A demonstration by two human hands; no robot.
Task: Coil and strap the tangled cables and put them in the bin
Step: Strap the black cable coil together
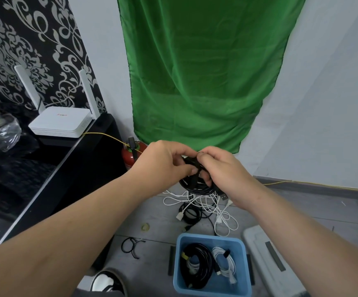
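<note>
A coiled black cable (197,187) hangs in the air between both hands. My left hand (165,159) pinches a black strap (189,160) at the top of the coil. My right hand (220,168) grips the coil's top beside it, fingers curled round the loops. Below on the floor lies a tangle of white cables (212,204) mixed with a black cable (192,214). The blue bin (243,254) stands nearer to me and holds a strapped black coil (201,266) and a strapped white coil (225,262).
A black cabinet (71,168) with a white router (60,123) stands on the left, a red fire extinguisher (131,155) beside it. On the floor lie black ties (131,246), a yellow rubber band (145,227), black strips (170,260) and a grey lid (265,260). A green cloth (203,71) hangs behind.
</note>
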